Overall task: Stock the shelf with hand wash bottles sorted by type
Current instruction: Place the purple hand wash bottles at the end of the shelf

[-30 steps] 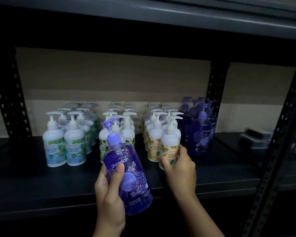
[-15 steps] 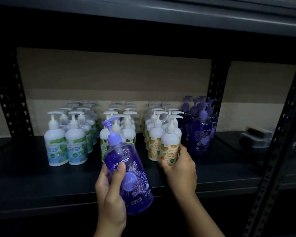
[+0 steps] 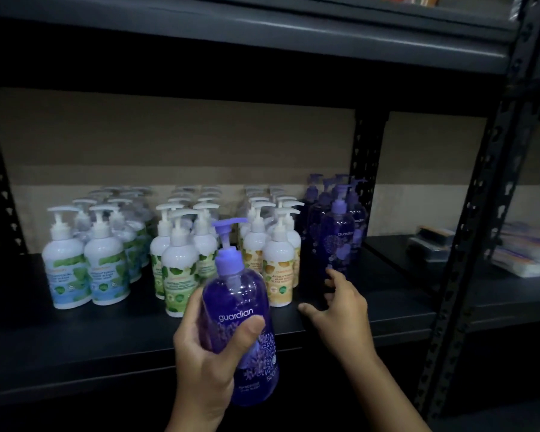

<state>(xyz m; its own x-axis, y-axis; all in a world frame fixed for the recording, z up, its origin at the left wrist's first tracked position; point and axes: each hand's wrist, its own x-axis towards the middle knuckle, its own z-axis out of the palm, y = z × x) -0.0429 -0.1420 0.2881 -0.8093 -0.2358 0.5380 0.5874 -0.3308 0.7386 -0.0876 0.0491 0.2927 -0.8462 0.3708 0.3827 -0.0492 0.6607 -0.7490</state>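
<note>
My left hand [image 3: 211, 357] grips a purple pump bottle [image 3: 239, 310] in front of the shelf edge, held upright and tilted slightly. My right hand [image 3: 340, 310] hovers with fingers spread over the dark shelf board [image 3: 387, 304], its fingertips near the base of the front purple bottle [image 3: 340, 241] in the purple row. To the left stand rows of white bottles with orange labels [image 3: 279, 269], green labels [image 3: 178, 269] and blue-green labels [image 3: 85, 269].
A black perforated upright [image 3: 363, 182] stands behind the purple row, another upright [image 3: 468, 244] at the front right. Flat packets and boxes [image 3: 518, 251] lie on the neighbouring shelf to the right. An upper shelf [image 3: 262, 35] hangs overhead.
My right hand has let go of the front orange-label bottle and moved right toward the purple row, fingers now apart. The purple bottle in my left hand has risen slightly.
</note>
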